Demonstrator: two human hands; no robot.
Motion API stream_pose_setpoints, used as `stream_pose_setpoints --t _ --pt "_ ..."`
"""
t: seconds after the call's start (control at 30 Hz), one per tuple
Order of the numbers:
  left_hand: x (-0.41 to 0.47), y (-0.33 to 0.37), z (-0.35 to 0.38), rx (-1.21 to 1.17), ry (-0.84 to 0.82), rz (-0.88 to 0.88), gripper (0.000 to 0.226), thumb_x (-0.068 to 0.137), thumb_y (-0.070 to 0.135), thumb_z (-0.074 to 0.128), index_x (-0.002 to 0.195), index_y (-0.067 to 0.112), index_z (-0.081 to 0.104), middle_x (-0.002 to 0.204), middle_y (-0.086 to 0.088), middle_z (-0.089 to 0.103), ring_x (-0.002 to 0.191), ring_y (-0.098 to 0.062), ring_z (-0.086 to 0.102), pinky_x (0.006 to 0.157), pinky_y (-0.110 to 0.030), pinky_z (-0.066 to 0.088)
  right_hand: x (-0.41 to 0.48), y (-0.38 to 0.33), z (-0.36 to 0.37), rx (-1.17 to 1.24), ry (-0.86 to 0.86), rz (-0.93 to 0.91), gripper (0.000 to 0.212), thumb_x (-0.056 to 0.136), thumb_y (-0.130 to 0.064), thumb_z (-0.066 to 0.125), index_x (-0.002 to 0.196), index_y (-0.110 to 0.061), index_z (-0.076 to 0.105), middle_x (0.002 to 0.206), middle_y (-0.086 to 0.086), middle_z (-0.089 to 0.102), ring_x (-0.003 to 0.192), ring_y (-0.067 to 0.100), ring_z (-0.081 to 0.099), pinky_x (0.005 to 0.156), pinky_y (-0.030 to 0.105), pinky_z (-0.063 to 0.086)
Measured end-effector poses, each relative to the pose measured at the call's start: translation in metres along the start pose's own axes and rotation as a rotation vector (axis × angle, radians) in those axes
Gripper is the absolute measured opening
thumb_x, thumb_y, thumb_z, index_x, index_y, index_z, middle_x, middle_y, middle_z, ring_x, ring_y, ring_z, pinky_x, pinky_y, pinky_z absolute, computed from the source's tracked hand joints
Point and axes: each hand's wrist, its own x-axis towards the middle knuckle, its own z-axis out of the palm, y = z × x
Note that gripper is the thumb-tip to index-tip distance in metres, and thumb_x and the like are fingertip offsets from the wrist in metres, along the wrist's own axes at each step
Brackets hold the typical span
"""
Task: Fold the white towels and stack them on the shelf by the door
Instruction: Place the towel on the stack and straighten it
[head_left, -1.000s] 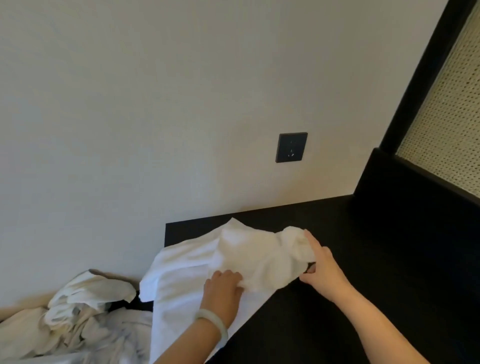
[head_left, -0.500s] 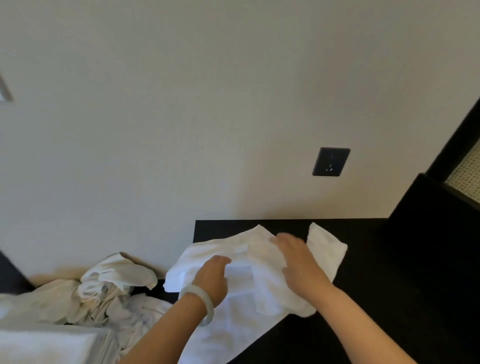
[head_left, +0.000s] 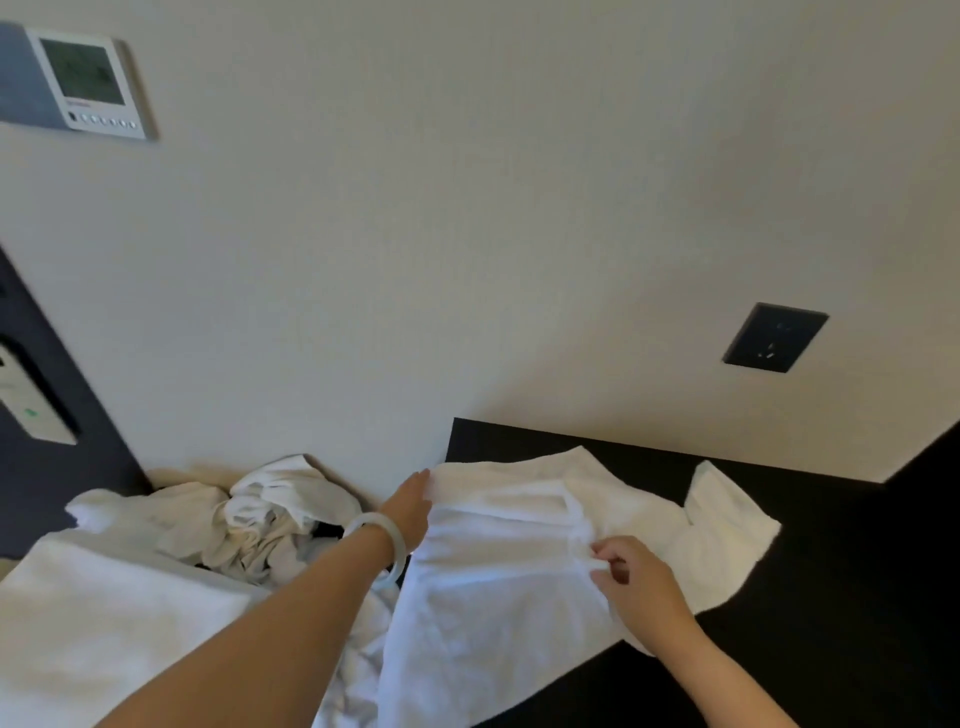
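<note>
White terry, soft and creased, the towel (head_left: 498, 587) lies half-folded over the left end of the matte black desk (head_left: 831, 597), its near part drooping past the front edge. The right hand (head_left: 641, 584) pinches a raised fold at its middle. The left hand (head_left: 410, 506), with a pale smooth bangle (head_left: 387, 540) on the wrist, meets the far left corner, its grip hidden. A crumpled heap of white towels (head_left: 260, 514) lies beside the desk's left edge.

No legible text anywhere; wall control panel (head_left: 85, 78) display and button labels too blurred; dark wall socket (head_left: 774, 338) markings unreadable.
</note>
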Motion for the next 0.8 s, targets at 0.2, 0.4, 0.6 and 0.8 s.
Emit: stream_pose_setpoints --t 0.2,0.4,0.6,0.8 --pt "0.022 -0.005 -0.005 -0.164 -0.005 -0.043 0.076 0.097 -0.001 0.051 0.156 0.022 0.01 0.149 -0.023 0.041 0.13 -0.045 0.044 0.11 -0.042 0.037 0.008 0.023 -0.017 0.214 -0.088 0.04 0.008 0.094 -0.019 0.064 0.094 -0.022 0.071 0.109 -0.015 0.066 0.101 0.006 0.061 0.096 0.029 0.047" --pt "0.014 0.018 -0.022 -0.039 0.058 -0.035 0.043 0.088 0.01 0.068 0.129 0.009 0.055 0.114 -0.012 0.059 0.106 -0.031 0.058 0.088 -0.032 0.043 0.005 0.023 -0.032 0.24 -0.087 0.056 0.01 0.095 -0.024 0.063 0.092 -0.018 0.071 0.096 -0.005 0.07 0.09 0.012 0.065 0.086 0.028 0.051" --pt "-0.031 0.161 -0.009 0.375 0.243 0.497 0.035 0.087 0.03 0.067 0.12 0.02 0.062 0.114 -0.001 0.056 0.109 -0.025 0.041 0.086 -0.032 0.027 0.015 -0.007 -0.07 0.315 -0.007 -0.291 0.009 0.092 -0.015 0.067 0.088 -0.023 0.065 0.122 -0.022 0.055 0.109 -0.004 0.053 0.09 0.017 0.042" --pt "-0.045 0.227 0.007 0.234 0.083 0.731 0.026 0.092 0.011 0.058 0.118 0.017 0.056 0.112 0.0 0.049 0.087 -0.019 0.051 0.079 -0.029 0.044 0.023 0.012 -0.12 0.324 -0.252 -0.482 0.01 0.087 -0.012 0.072 0.082 -0.013 0.064 0.127 -0.04 0.049 0.125 -0.021 0.039 0.098 0.01 0.03"
